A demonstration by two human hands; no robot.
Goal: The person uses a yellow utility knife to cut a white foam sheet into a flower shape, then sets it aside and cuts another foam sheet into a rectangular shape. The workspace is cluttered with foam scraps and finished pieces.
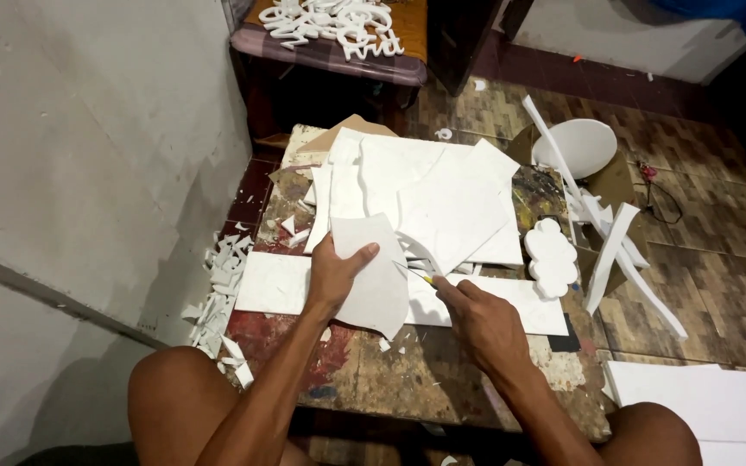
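The curved piece of white foam board [373, 276] sits in our left hand [331, 278], lifted a little over the front half of the low wooden table [442, 380]; our thumb lies across its upper face and the other fingers are hidden beneath it, so we see only that the hand is closed around its left edge. Our right hand [481, 321] is closed around a small cutter [426, 278], of which only a yellowish tip shows beyond the fingers; the blade itself is too small to make out, and we cannot tell whether it touches the board or stops just beside its right edge. A thin curl of foam [416, 246] arches just above that tip. Under both hands lies a long white strip [280, 283], partly covered by the piece and by our right wrist. Behind it, stacked white sheets [442, 194] overlap so that their edges are hard to separate. A cloud-shaped cutout [552, 255] rests at the table's right edge, near long offcuts [619, 250] leaning over the tiled floor. Scraps [222, 285] pile against the wall on the left. At the top, white foam letters [330, 22] are cut off by the frame. Our knees are cropped at the bottom.
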